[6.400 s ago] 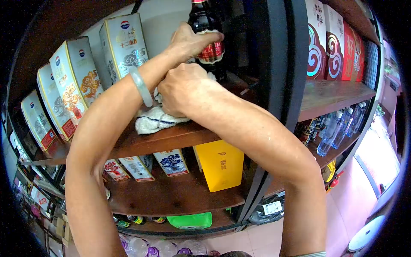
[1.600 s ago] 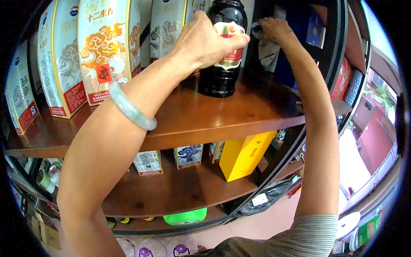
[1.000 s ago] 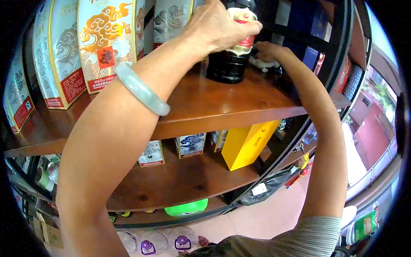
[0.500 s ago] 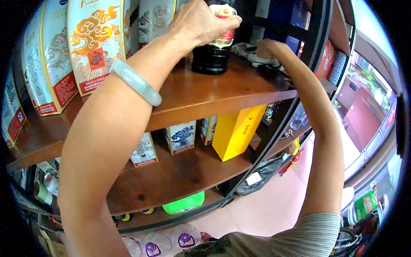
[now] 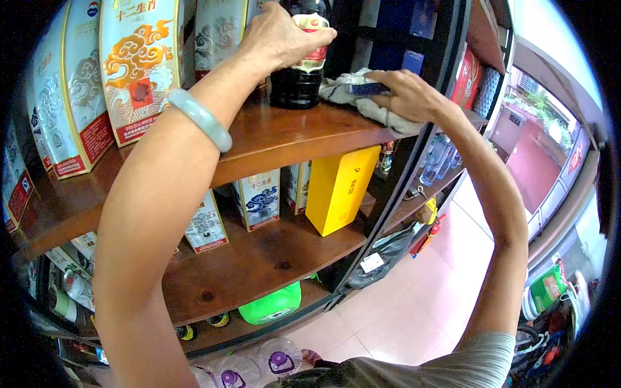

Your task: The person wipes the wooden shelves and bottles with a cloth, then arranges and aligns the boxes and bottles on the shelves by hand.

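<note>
My left hand (image 5: 279, 40), with a pale green bangle on its wrist, is wrapped round a dark bottle (image 5: 296, 87) with a red and cream label. The bottle stands upright on the wooden shelf (image 5: 259, 139). To its right, my right hand (image 5: 404, 96) presses on a white and dark blue cloth (image 5: 362, 97) lying on the shelf by its front edge. The cloth reaches close to the bottle's base. Tall patterned boxes (image 5: 139, 71) stand to the left of the bottle.
On the shelf below are a yellow box (image 5: 339, 191) and smaller patterned boxes (image 5: 259, 197). Lower down sits a green object (image 5: 272, 304), above clear containers with purple tops (image 5: 281, 355) on the floor. A black upright post (image 5: 394, 200) runs at the right.
My right hand has brought the cloth from deeper on the shelf towards its front edge. Earlier the cloth was beneath my hands near the bottle. My left hand still holds the bottle; the view has shifted.
</note>
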The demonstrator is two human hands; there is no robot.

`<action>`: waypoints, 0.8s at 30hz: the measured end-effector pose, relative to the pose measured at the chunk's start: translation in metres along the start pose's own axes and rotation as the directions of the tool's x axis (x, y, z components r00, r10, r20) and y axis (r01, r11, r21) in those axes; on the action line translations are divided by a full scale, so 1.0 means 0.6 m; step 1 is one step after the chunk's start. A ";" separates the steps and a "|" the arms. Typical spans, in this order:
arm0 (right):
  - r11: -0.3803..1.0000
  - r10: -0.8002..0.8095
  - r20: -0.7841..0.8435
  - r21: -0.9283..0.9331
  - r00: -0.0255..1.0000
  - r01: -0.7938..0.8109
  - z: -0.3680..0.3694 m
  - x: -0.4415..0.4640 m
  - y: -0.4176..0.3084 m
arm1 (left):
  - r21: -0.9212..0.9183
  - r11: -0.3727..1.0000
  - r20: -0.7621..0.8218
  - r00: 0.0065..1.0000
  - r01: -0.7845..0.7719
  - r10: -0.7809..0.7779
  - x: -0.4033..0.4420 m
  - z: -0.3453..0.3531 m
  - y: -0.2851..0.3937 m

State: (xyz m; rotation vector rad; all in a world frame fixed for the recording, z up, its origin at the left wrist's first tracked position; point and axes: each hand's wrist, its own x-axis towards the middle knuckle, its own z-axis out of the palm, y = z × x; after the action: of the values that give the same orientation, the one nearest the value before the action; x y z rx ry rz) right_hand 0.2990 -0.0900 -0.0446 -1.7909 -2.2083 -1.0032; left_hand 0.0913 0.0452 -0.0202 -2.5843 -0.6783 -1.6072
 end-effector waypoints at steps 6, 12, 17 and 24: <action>0.881 -0.041 -0.230 0.450 0.972 0.143 0.009 -0.057 -0.006 | 0.022 0.999 -0.095 0.994 0.048 -0.046 0.003 0.014 -0.002; 0.881 -0.316 -0.445 0.190 0.838 0.433 0.003 -0.084 -0.018 | 0.022 1.000 -0.091 0.996 0.011 -0.009 0.005 0.020 -0.015; 0.826 -0.408 -0.579 0.095 0.706 0.555 0.038 -0.093 -0.006 | 0.070 0.997 -0.037 0.999 0.020 -0.017 0.008 0.015 -0.026; 0.686 -0.542 -0.810 -0.272 0.225 0.674 0.107 -0.069 0.001 | -0.088 0.991 0.153 0.984 0.105 -0.091 -0.009 -0.015 0.034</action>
State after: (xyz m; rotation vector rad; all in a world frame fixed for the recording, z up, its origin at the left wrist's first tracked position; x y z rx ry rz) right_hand 0.3311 -0.0883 -0.1139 -0.0305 -2.0898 -1.3737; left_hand 0.0891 0.0227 -0.0166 -2.8043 -0.7675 -1.5197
